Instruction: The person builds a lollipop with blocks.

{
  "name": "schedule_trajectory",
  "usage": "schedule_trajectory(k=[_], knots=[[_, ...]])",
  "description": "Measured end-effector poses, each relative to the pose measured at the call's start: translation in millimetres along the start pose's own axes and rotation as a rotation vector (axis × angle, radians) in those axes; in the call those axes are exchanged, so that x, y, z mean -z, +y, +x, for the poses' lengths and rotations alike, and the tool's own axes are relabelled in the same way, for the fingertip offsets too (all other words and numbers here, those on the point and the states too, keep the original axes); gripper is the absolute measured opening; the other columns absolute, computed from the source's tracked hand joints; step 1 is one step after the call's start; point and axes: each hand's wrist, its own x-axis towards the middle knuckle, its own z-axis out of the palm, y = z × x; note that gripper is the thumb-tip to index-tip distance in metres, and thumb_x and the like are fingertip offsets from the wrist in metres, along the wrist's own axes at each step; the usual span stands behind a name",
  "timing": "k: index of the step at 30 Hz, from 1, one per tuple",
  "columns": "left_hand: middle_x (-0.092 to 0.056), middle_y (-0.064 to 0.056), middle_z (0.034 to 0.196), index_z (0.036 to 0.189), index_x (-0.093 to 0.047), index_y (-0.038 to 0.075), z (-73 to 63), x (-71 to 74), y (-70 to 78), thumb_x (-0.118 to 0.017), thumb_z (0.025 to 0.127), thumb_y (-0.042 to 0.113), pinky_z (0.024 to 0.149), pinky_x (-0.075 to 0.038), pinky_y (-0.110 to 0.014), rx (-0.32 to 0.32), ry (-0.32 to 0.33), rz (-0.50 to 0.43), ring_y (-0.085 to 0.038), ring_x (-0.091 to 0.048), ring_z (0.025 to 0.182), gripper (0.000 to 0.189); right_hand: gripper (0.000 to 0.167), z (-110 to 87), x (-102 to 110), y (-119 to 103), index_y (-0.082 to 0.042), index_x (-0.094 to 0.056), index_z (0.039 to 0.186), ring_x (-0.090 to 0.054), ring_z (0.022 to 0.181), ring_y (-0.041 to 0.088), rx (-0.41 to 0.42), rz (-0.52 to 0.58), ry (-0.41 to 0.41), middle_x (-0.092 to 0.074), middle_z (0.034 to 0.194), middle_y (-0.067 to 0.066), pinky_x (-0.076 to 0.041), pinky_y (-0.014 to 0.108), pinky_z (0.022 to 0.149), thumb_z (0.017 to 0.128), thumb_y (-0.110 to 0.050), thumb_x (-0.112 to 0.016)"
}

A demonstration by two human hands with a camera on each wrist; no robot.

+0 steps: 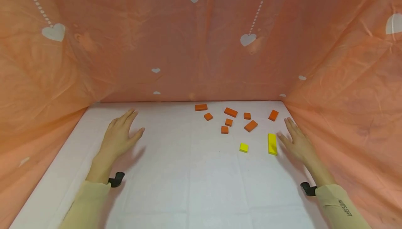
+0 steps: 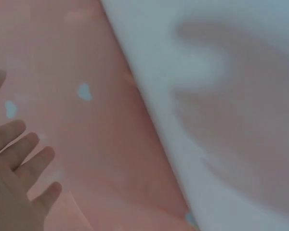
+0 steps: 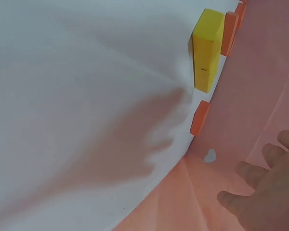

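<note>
Both hands hover flat with fingers spread wide, holding nothing. The right hand [image 1: 296, 142] is just right of a long yellow block [image 1: 272, 144], smooth and rectangular, lying on the white table [image 1: 188, 187]. A small yellow square [image 1: 244, 147] sits to its left. Flat orange blocks [image 1: 230, 112] scatter farther back. The left hand [image 1: 120, 135] hangs well apart on the left. Creased pink sheeting [image 1: 201, 47] with white hearts walls the scene; the left wrist view is blurred.

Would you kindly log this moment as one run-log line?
left hand: open, holds nothing | right hand: open, beside long yellow block | small yellow block and orange blocks on white table
</note>
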Motion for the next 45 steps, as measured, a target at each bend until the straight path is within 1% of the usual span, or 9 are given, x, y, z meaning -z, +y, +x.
schedule_trajectory(k=[4,7,11,17,22,28,34,39,45], knots=[[-0.054,-0.028,0.146,0.144,-0.054,-0.005,17.7,-13.4,15.9,-0.073,0.093,0.018,0.104,-0.041,-0.068,-0.074,0.117,-0.069,-0.051,-0.054,0.129,0.059,0.078,-0.6,-2.6,0.5,-0.005,-0.012,0.166,-0.018,0.152,0.054,0.027,0.05,0.013,-0.014,0.171,0.025,-0.018,0.075,0.117,0.109,-0.043,-0.05],[-0.057,-0.027,0.143,0.141,-0.056,-0.005,29.8,-24.7,29.4,-0.073,0.092,0.015,0.102,-0.043,-0.069,-0.116,0.164,-0.115,-0.049,-0.056,0.128,0.055,0.08,-0.9,-5.1,0.6,-0.006,-0.01,0.167,-0.018,0.152,0.055,0.024,0.06,-0.018,-0.013,0.171,0.025,-0.018,0.074,0.117,0.109,-0.044,-0.051],[-0.058,-0.023,0.142,0.139,-0.058,-0.004,43.6,-38.7,50.1,-0.073,0.093,0.016,0.101,-0.044,-0.067,-0.141,0.16,-0.18,-0.044,-0.056,0.129,0.052,0.081,-1.1,-9.7,0.6,-0.005,-0.009,0.167,-0.013,0.152,0.056,0.004,0.042,-0.083,-0.01,0.171,0.025,-0.013,0.077,0.117,0.109,-0.046,-0.049],[-0.061,-0.018,0.139,0.138,-0.061,-0.002,60.1,-62.7,78.5,-0.072,0.095,0.016,0.1,-0.047,-0.063,-0.191,0.122,-0.265,-0.039,-0.058,0.128,0.048,0.078,-3.9,-18.3,2.8,0.003,-0.019,0.163,-0.011,0.153,0.055,0.025,-0.03,-0.153,-0.012,0.17,0.027,-0.005,0.08,0.115,0.109,-0.044,-0.049],[-0.06,-0.014,0.141,0.141,-0.06,0.002,68.9,-82.7,101.0,-0.069,0.099,0.02,0.105,-0.046,-0.059,-0.205,0.027,-0.305,-0.034,-0.056,0.132,0.047,0.082,-5.3,-21.9,4.0,0.004,-0.024,0.162,-0.014,0.152,0.055,0.054,-0.078,-0.196,-0.015,0.169,0.028,-0.006,0.081,0.114,0.105,-0.045,-0.057],[-0.058,-0.011,0.145,0.143,-0.058,0.006,78.3,-103.4,128.0,-0.066,0.101,0.023,0.11,-0.045,-0.054,-0.239,-0.117,-0.338,-0.031,-0.055,0.136,0.046,0.089,-3.0,-21.8,4.2,0.003,-0.027,0.162,-0.015,0.152,0.057,0.07,-0.085,-0.27,-0.018,0.169,0.026,-0.007,0.082,0.114,0.1,-0.05,-0.063],[-0.057,-0.01,0.147,0.144,-0.058,0.008,85.1,-122.7,153.3,-0.064,0.103,0.024,0.113,-0.042,-0.052,-0.28,-0.279,-0.335,-0.029,-0.052,0.139,0.045,0.092,-0.2,-22.6,6.5,0.004,-0.025,0.162,-0.015,0.152,0.055,0.053,-0.088,-0.318,-0.018,0.169,0.027,-0.007,0.08,0.115,0.1,-0.051,-0.064],[-0.056,-0.01,0.148,0.144,-0.058,0.007,88.6,-137.3,173.3,-0.063,0.103,0.024,0.115,-0.041,-0.052,-0.333,-0.406,-0.351,-0.028,-0.051,0.139,0.045,0.092,1.2,-23.3,8.0,0.005,-0.025,0.162,-0.015,0.153,0.054,0.034,-0.08,-0.335,-0.019,0.168,0.028,-0.006,0.079,0.116,0.1,-0.051,-0.064],[-0.057,-0.006,0.148,0.143,-0.059,0.009,91.5,-155.2,190.7,-0.062,0.103,0.021,0.116,-0.041,-0.047,-0.39,-0.498,-0.358,-0.024,-0.052,0.139,0.042,0.09,1.9,-23.3,8.0,0.004,-0.026,0.162,-0.015,0.153,0.054,0.014,-0.074,-0.347,-0.02,0.168,0.028,-0.006,0.078,0.117,0.1,-0.051,-0.064]])
